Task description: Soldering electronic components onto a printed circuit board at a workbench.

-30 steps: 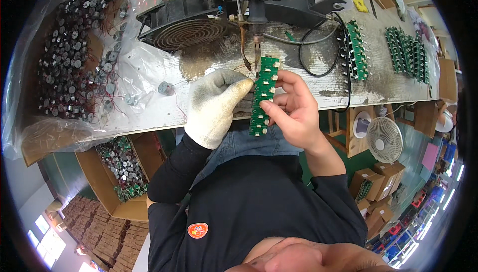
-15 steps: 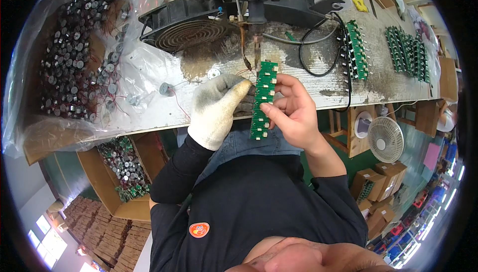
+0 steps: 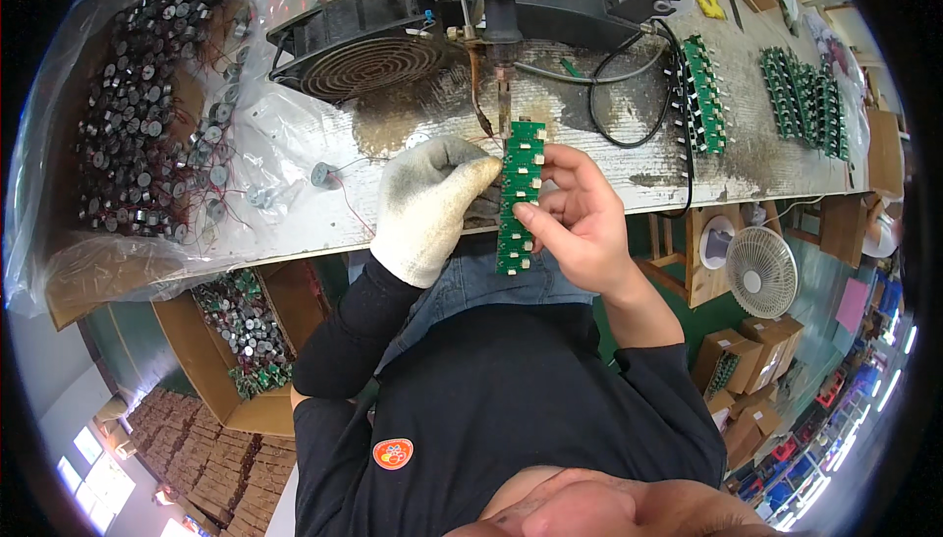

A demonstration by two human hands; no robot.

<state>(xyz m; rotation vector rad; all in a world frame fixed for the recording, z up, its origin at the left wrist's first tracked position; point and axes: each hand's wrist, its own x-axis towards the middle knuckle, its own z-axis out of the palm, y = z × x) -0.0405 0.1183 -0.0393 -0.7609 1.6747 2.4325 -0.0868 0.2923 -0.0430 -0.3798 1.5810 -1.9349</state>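
The green circuit board (image 3: 522, 180) is upright between the hands, its top end just by the tip of the iron (image 3: 504, 95). The bare right hand (image 3: 586, 227) pinches it, thumb on the face, fingers behind; the gloved left hand (image 3: 422, 208) curls at its left edge, but what those fingertips grip cannot be told. Best, I judge, to brace the board firmly, letting only the glove come near the probably hot tip.
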